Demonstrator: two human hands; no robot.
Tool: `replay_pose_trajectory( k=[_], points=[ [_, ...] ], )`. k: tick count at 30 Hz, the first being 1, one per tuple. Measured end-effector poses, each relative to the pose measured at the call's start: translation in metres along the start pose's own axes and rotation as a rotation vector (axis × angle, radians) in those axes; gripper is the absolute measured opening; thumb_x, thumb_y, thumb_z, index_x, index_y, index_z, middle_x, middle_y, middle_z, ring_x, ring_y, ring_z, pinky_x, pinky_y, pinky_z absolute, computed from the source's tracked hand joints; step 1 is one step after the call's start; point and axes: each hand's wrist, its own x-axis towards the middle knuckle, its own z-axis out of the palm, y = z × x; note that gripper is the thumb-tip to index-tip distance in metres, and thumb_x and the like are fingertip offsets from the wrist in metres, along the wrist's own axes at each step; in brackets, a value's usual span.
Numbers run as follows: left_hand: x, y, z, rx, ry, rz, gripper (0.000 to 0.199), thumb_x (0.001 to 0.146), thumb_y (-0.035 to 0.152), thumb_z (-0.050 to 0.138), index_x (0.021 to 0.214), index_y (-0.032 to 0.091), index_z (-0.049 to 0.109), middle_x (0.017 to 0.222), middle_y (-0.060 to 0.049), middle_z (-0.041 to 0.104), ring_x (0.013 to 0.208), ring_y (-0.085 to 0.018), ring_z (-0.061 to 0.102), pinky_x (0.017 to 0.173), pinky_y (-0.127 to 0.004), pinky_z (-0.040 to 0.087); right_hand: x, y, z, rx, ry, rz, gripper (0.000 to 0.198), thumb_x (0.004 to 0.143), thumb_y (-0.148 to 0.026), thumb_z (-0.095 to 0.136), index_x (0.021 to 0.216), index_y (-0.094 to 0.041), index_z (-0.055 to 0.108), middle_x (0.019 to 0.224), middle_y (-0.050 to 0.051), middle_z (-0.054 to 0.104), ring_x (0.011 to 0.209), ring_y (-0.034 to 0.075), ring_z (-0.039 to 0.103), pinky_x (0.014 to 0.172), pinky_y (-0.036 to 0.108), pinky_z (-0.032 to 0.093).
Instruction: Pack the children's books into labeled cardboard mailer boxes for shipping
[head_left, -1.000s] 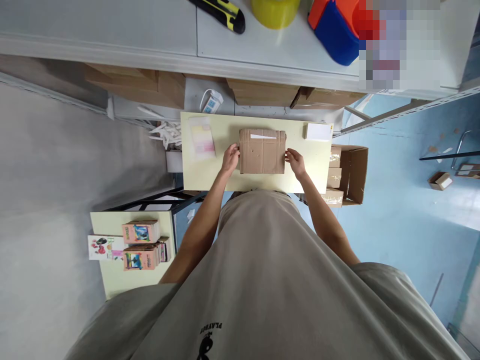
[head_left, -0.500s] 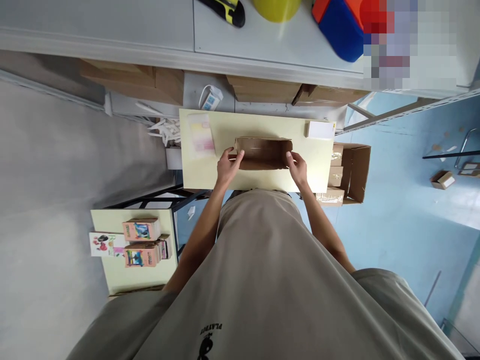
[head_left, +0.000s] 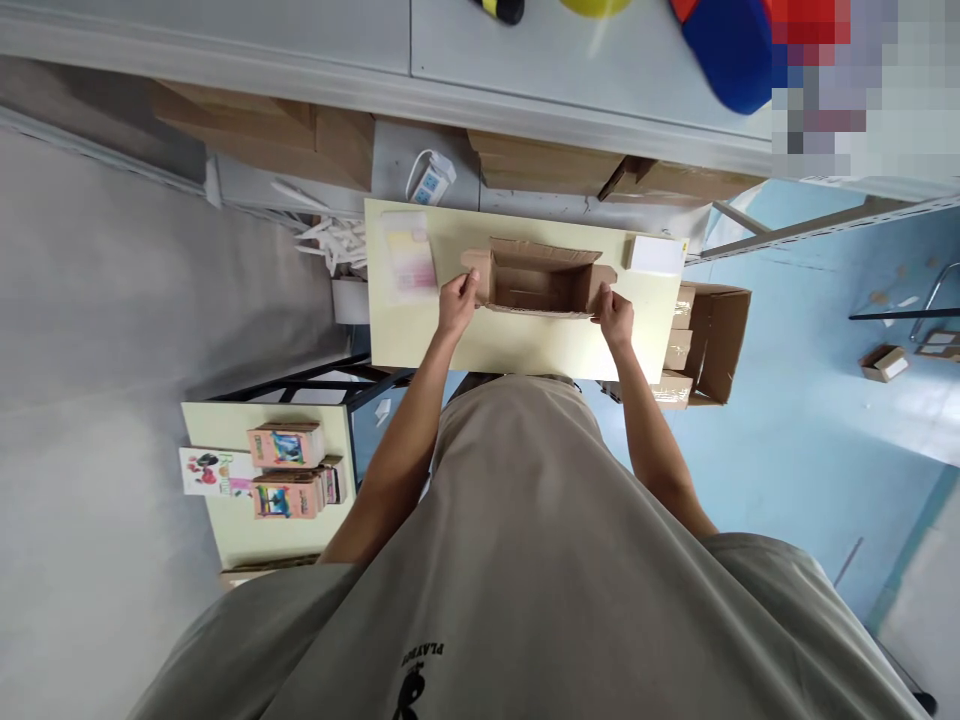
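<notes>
A small brown cardboard box [head_left: 541, 290] stands on the pale yellow table [head_left: 510, 345], its top open and its inside bare. Its two end flaps are folded outward and the far long flap leans back. At the box's left end, my left hand [head_left: 457, 303] pinches the end flap between thumb and fingers. My right hand [head_left: 616, 317] grips the flap at the opposite end, thumb on top. A pink and yellow printed packet [head_left: 409, 253] lies to the left of the box, and a white box [head_left: 657, 255] sits near the table's right corner.
Behind the table runs a grey shelf [head_left: 300, 85] with cardboard cartons [head_left: 547, 163] and a white power strip [head_left: 432, 184] beneath it. An open carton [head_left: 720, 345] holding smaller boxes is at the right. Stacked books [head_left: 286, 497] rest on a side table at lower left.
Both hands have moved from the box's ends onto its end flaps, which are now folded outward. The far flap shows more, and the hands are slightly farther apart.
</notes>
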Motion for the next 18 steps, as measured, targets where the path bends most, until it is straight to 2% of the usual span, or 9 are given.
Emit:
replay_pose_trajectory(
  k=[2, 4, 5, 8, 10, 12, 14, 16, 18],
  points=[
    [-0.001, -0.003, -0.008, -0.007, -0.014, 0.018, 0.069, 0.107, 0.091, 0.067, 0.085, 0.025, 0.068, 0.074, -0.002, 0.062, 0.073, -0.02, 0.067, 0.071, -0.032, 0.064, 0.0, -0.005, -0.008, -0.067, 0.057, -0.05, 0.088, 0.104, -0.108, 0.042, 0.089, -0.026, 0.069, 0.08, 0.011, 0.075, 0.085, 0.032, 0.081, 0.088, 0.055, 0.076],
    [-0.001, -0.009, -0.024, -0.009, -0.01, -0.003, 0.069, 0.111, 0.09, 0.059, 0.108, 0.024, 0.078, 0.096, -0.01, 0.079, 0.09, -0.024, 0.079, 0.084, -0.037, 0.069, -0.003, -0.016, -0.018, -0.136, 0.174, -0.149, 0.086, 0.107, -0.101, 0.049, 0.116, -0.021, 0.078, 0.108, 0.02, 0.085, 0.108, 0.037, 0.085, 0.1, 0.06, 0.074],
    [0.001, -0.015, -0.035, 0.001, 0.009, -0.011, 0.069, 0.113, 0.088, 0.057, 0.116, 0.023, 0.079, 0.108, -0.013, 0.083, 0.099, -0.027, 0.082, 0.093, -0.04, 0.07, -0.007, -0.026, -0.022, -0.171, 0.246, -0.213, 0.084, 0.109, -0.098, 0.051, 0.13, -0.02, 0.077, 0.124, 0.023, 0.085, 0.12, 0.039, 0.084, 0.106, 0.063, 0.073],
    [0.013, -0.04, -0.076, 0.078, 0.152, -0.007, 0.061, 0.111, 0.079, 0.068, 0.125, 0.021, 0.08, 0.132, -0.019, 0.085, 0.123, -0.033, 0.083, 0.115, -0.046, 0.067, -0.029, -0.075, -0.021, -0.227, 0.383, -0.405, 0.072, 0.118, -0.084, 0.05, 0.151, -0.024, 0.072, 0.15, 0.021, 0.076, 0.141, 0.04, 0.079, 0.119, 0.073, 0.066],
    [0.025, -0.059, -0.104, 0.127, 0.261, -0.033, 0.052, 0.107, 0.07, 0.079, 0.124, 0.021, 0.08, 0.139, -0.02, 0.083, 0.131, -0.035, 0.081, 0.121, -0.046, 0.064, -0.053, -0.119, -0.002, -0.15, 0.34, -0.49, 0.063, 0.122, -0.076, 0.047, 0.155, -0.027, 0.071, 0.152, 0.019, 0.074, 0.147, 0.039, 0.076, 0.125, 0.073, 0.063],
    [0.038, -0.078, -0.127, 0.15, 0.32, -0.093, 0.044, 0.103, 0.06, 0.085, 0.123, 0.021, 0.08, 0.142, -0.021, 0.082, 0.13, -0.034, 0.081, 0.123, -0.047, 0.063, -0.078, -0.159, 0.036, -0.039, 0.227, -0.526, 0.06, 0.123, -0.074, 0.046, 0.153, -0.028, 0.073, 0.149, 0.016, 0.075, 0.149, 0.038, 0.074, 0.127, 0.07, 0.063],
    [0.052, -0.092, -0.142, 0.138, 0.306, -0.147, 0.041, 0.099, 0.055, 0.088, 0.122, 0.022, 0.078, 0.143, -0.02, 0.08, 0.127, -0.034, 0.08, 0.126, -0.049, 0.062, -0.094, -0.182, 0.093, 0.084, 0.044, -0.493, 0.055, 0.123, -0.072, 0.052, 0.145, -0.028, 0.077, 0.143, 0.015, 0.078, 0.144, 0.036, 0.077, 0.129, 0.062, 0.064],
    [0.064, -0.101, -0.149, 0.104, 0.238, -0.167, 0.039, 0.098, 0.053, 0.089, 0.12, 0.023, 0.076, 0.144, -0.019, 0.079, 0.13, -0.033, 0.079, 0.128, -0.05, 0.061, -0.094, -0.183, 0.163, 0.162, -0.177, -0.434, 0.058, 0.118, -0.079, 0.057, 0.141, -0.031, 0.079, 0.141, 0.013, 0.081, 0.139, 0.035, 0.08, 0.13, 0.055, 0.065],
    [0.075, -0.108, -0.149, 0.092, 0.178, -0.164, 0.036, 0.097, 0.049, 0.089, 0.118, 0.023, 0.075, 0.143, -0.02, 0.076, 0.134, -0.034, 0.077, 0.13, -0.051, 0.059, -0.076, -0.167, 0.234, 0.185, -0.358, -0.338, 0.064, 0.113, -0.085, 0.063, 0.143, -0.03, 0.077, 0.146, 0.014, 0.081, 0.139, 0.035, 0.08, 0.13, 0.054, 0.065]
  ],
)
